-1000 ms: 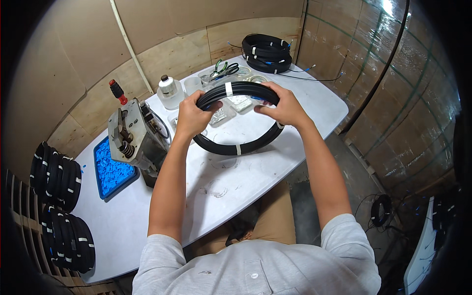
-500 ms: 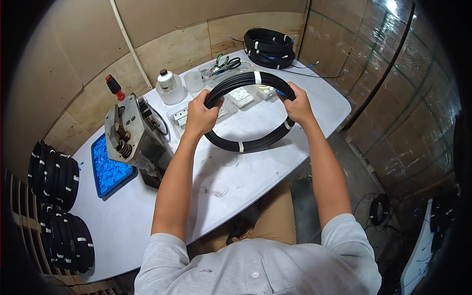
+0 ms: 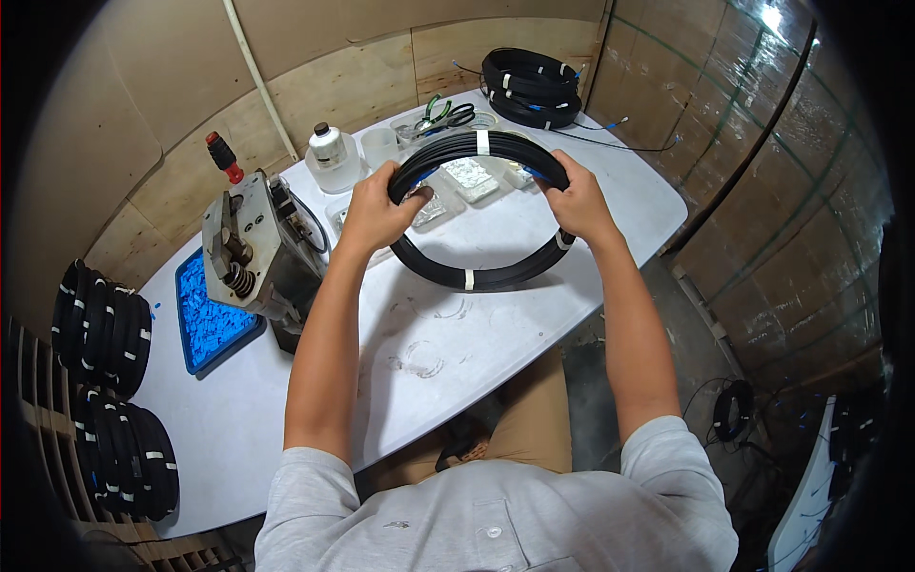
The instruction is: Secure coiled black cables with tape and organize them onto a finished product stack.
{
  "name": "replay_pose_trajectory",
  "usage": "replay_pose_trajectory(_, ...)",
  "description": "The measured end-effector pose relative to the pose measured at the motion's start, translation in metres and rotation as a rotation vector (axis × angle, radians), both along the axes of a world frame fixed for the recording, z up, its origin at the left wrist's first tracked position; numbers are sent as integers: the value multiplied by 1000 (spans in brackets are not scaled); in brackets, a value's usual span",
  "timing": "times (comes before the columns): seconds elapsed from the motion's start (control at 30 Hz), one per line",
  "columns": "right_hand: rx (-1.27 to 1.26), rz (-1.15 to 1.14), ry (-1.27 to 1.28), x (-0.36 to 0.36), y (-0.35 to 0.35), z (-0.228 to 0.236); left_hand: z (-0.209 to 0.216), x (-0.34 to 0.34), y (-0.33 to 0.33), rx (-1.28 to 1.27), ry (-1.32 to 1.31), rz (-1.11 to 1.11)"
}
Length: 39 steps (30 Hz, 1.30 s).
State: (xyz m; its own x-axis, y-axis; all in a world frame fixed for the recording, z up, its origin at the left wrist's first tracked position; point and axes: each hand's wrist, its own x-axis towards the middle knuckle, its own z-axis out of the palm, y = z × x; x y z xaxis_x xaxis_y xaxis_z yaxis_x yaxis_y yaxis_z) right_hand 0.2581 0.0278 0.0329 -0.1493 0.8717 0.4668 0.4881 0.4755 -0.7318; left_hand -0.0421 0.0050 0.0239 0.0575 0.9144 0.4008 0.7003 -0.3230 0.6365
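Note:
A coil of black cable (image 3: 491, 278), bound with white tape bands, is held tilted above the white table (image 3: 457, 381). My left hand (image 3: 377, 212) grips its upper left side, thumb on the inner edge. Around its upper right side my right hand (image 3: 578, 198) is closed, fingers partly hidden behind the coil. A bit of blue shows at the inside of the coil by each hand. Seen through and behind the ring are clear plastic boxes (image 3: 471, 179) with small pale parts.
At left stands a metal hand press (image 3: 267, 253) beside a blue tray (image 3: 229, 341) of small blue pieces. A white bottle (image 3: 327, 148), scissors (image 3: 454, 118) and stacked black coils (image 3: 530, 91) stand at the back. More coils (image 3: 124, 458) are at the far left.
My left hand has moved slightly left along the coil, its thumb now extending over the inner edge. The coil has shifted a little to the left and up; both hands still hold it.

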Motion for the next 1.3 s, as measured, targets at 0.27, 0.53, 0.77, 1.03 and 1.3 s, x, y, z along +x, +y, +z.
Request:
replay_pose_trajectory(0.27, -2, 9, 55, 10, 15, -13, -4, 29, 7, 322, -93, 36)
replay_pose_trajectory(0.53, 1, -81, 49, -13, -1, -5, -15, 9, 26, 305, -169, 7)
replay_pose_trajectory(0.77, 33, -17, 100, 4, 14, -14, -3, 29, 8, 259, -108, 57)
replay_pose_trajectory(1.03, -58, -9, 146, 13, 23, -20, 4, 41, -7, 257, -76, 110)
replay_pose_trajectory(1.3, 14, -68, 70, -8, -7, -5, -11, 17, 9, 233, -164, 45)
